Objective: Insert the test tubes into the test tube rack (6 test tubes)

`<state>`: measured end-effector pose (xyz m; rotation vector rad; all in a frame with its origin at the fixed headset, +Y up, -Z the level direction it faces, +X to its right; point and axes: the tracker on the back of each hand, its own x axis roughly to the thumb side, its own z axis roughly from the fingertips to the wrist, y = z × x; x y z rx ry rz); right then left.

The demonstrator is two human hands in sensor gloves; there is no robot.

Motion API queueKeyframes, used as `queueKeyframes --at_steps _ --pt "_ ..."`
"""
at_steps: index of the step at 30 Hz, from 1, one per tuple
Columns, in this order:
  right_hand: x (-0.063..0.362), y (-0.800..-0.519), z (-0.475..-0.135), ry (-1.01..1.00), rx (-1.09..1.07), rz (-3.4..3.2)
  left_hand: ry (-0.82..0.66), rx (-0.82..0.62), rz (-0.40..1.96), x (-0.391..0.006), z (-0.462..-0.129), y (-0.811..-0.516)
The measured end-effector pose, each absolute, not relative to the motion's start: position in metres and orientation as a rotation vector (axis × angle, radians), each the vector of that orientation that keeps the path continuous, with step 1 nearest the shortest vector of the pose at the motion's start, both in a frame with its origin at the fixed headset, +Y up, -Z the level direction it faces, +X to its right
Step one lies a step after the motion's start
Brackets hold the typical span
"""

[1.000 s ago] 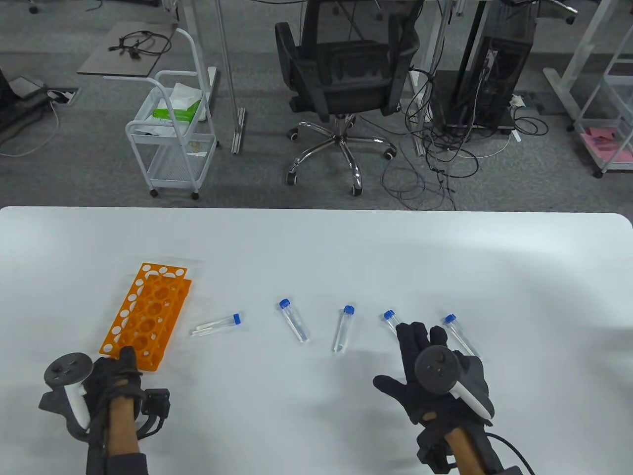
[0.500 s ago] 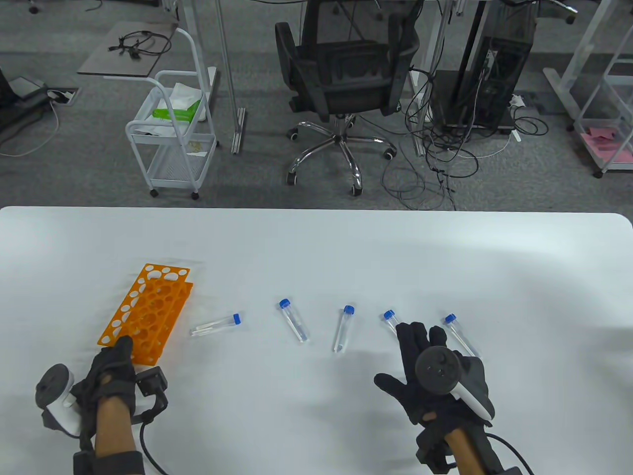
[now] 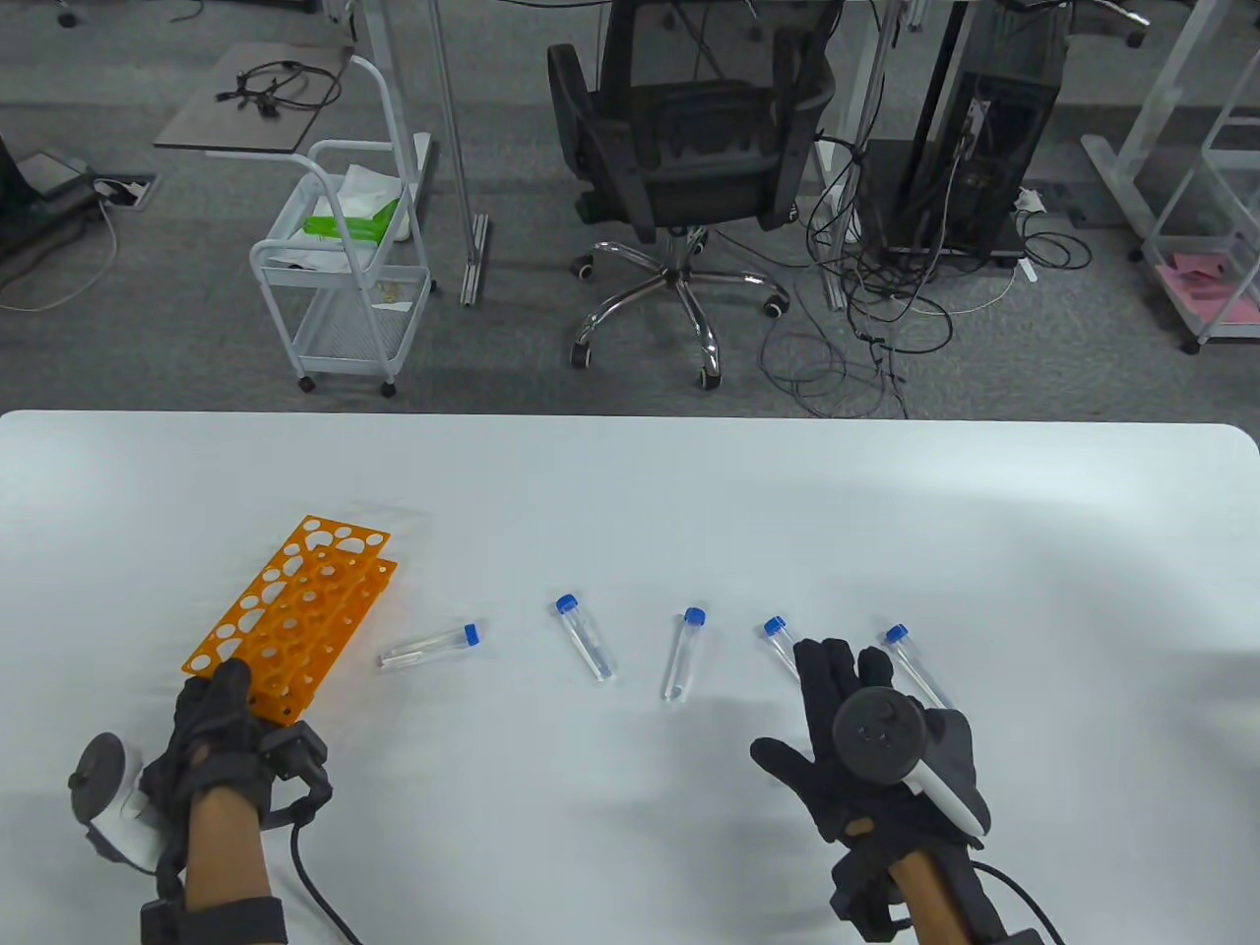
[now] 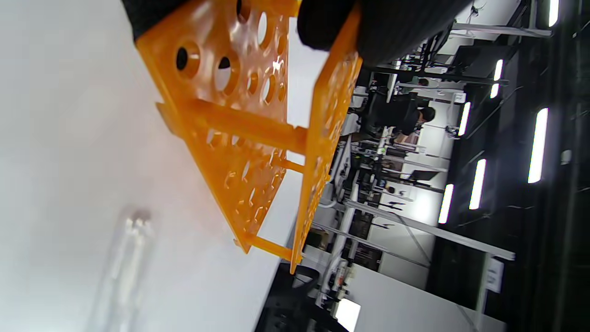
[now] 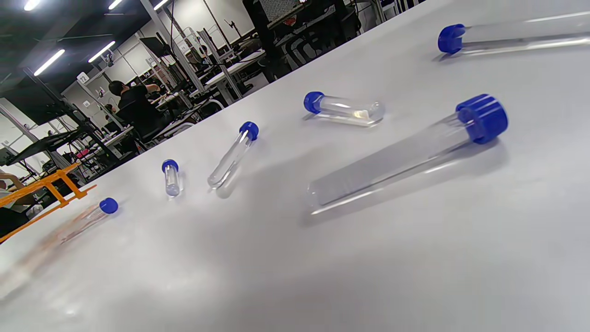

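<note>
The orange test tube rack [image 3: 290, 615] stands at the table's left, with no tubes in it. My left hand [image 3: 224, 694] grips its near end; in the left wrist view my fingers [image 4: 329, 20] hold the top plate of the rack [image 4: 239, 115]. Several clear tubes with blue caps lie in a row: one by the rack [image 3: 430, 647], two in the middle [image 3: 585, 638] [image 3: 681, 654], two at the right [image 3: 780, 640] [image 3: 911, 660]. My right hand [image 3: 847, 679] is open with fingers spread between the two right tubes and holds nothing. The right wrist view shows a near tube [image 5: 405, 152].
The white table [image 3: 630, 492] ends at a far edge, with an office chair [image 3: 679, 148] and a white cart [image 3: 345, 276] on the floor beyond it. A blurred tube [image 4: 124, 267] lies near the rack in the left wrist view.
My left hand has turned and shifted left on the rack's near end, and the rack has swung slightly, its far end moving right. The right hand and the tubes have stayed put.
</note>
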<state>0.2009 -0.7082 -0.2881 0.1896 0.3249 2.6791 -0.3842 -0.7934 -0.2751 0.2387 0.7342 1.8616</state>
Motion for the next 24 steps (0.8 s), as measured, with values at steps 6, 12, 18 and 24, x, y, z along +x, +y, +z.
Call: queueKeyframes --at_steps 6,12,18,24 --pt "0.209 -0.704 -0.289 0.284 0.173 2.652 0.632 0.283 1.931 -0.376 -0.275 -0.776" --pt "0.223 -0.7 -0.291 0.265 0.143 2.622 0.534 0.257 1.946 -0.357 -0.28 -0.76" --pt "0.233 -0.702 -0.293 0.294 0.119 2.595 0.39 0.125 1.916 -0.328 -0.285 -0.744" --pt "0.24 -0.703 -0.294 0.399 0.141 2.583 0.265 0.012 1.841 -0.296 -0.286 -0.729"
